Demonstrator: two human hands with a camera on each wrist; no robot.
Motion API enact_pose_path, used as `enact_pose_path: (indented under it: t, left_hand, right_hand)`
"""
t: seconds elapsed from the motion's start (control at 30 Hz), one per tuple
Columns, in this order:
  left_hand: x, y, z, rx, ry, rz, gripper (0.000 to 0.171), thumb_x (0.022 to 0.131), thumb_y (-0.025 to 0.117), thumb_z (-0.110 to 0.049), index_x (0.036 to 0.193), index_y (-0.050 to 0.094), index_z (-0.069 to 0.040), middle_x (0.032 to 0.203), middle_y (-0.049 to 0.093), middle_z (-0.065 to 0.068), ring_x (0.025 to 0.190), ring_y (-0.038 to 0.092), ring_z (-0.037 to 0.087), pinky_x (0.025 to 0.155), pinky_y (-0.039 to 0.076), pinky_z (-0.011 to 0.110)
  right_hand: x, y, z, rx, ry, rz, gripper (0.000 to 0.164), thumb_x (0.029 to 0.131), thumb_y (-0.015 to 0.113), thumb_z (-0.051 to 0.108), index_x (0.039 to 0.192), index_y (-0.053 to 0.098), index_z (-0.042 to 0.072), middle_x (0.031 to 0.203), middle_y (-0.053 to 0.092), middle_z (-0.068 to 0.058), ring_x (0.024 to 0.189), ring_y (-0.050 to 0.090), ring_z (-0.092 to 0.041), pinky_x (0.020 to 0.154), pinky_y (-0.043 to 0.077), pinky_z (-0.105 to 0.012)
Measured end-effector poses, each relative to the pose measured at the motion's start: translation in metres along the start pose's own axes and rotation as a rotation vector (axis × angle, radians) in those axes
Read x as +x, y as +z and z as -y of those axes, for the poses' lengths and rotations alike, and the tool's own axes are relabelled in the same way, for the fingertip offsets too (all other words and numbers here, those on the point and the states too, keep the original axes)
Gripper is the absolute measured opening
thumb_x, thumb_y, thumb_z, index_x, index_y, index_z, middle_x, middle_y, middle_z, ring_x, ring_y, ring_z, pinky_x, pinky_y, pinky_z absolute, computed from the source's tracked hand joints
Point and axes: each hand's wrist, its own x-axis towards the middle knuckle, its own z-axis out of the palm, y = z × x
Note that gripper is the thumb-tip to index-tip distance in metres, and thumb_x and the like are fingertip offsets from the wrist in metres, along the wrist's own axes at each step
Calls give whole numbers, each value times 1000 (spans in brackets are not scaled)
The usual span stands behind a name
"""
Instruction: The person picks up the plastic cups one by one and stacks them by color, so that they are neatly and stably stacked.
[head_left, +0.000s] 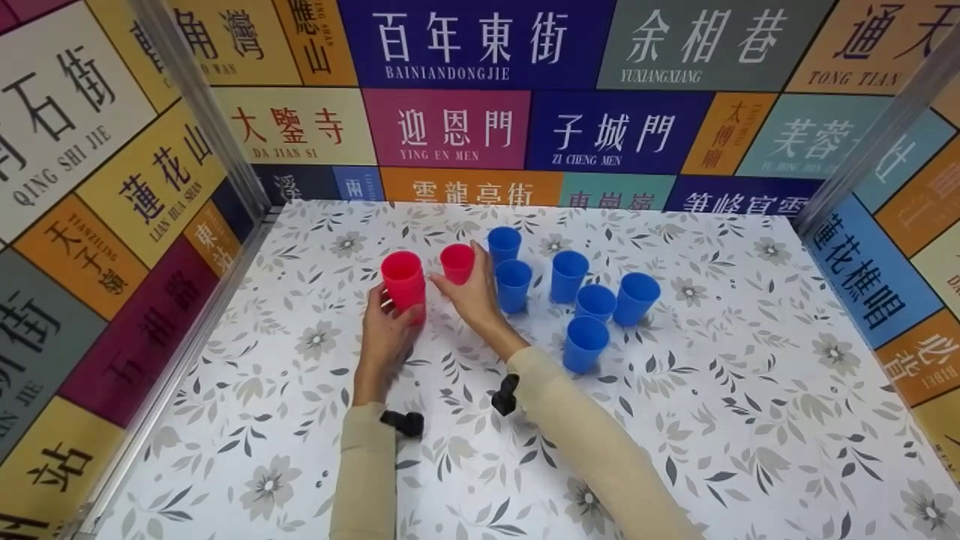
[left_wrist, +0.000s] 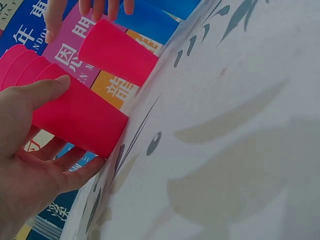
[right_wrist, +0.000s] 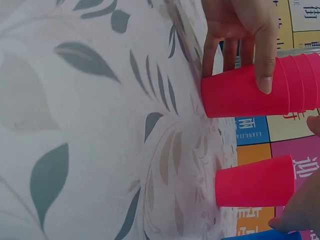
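Red cup stack [head_left: 407, 291]: several cups nested together, upright, mouths up, left of the single cup; its base appears to rest on the table [head_left: 300, 420].
Single red cup [head_left: 455, 262]: upright on the table, just right of the stack and apart from it, between the thumb and fingers of the right hand.
Left hand [head_left: 386, 326]: grasping the stack, thumb along the near wall, the other fingers curled round the opposite side.
Right hand [head_left: 476, 296]: straddling the single cup, not clenched; the left wrist view shows a gap between thumb and wall. Whether the other fingers touch the rim, I cannot tell.
Blue cups [head_left: 569, 276]: six, upright, to the right; the nearest is just beside the right hand.
Step in hand: taking hold of the single cup, as I judge it, while the left hand steadies the stack.
Grasp to aim for: bring the thumb in against the wall evenly with the fingers, a little below the rim; closing from one side only could tip a light cup.
Pressure: gentle, since the thin-looking walls may flex; firm enough on the stack to hold it plumb.
Clearance: lift straight up before going sideways, minding the knuckles against the nearest blue cup and the thumb against the stack.
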Motion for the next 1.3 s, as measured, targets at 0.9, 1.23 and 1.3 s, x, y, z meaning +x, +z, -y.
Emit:
enact_pose_path:
  t: [0.9,1.23,1.3]
  left_hand:
    - [-2,1,2,-82,-54,-1,72,88,72,-4,149,36,-15,146,45,16,135,49,33,114,43,44]
    - [0,2,2,-22,-20,-19,71,87,73,-6,148,38,-13,144,48,17,134,51,34,114,43,45]
    - [-1,2,2,-17,-20,-17,71,87,73,-7,148,38,-14,144,48,17,134,50,34,114,43,45]
  right_hand:
    - [21,11,-14,27,228,18,87,88,76,27,153,26,1,158,35,-21,148,34,-33,124,30,-43]
    - [19,15,-20,-3,112,-52,67,87,77,22,138,44,-5,134,56,-23,126,55,-34,112,44,-40]
    - [18,15,-20,-3,112,-59,65,86,78,23,136,45,-4,132,57,-22,124,56,-33,111,45,-40]
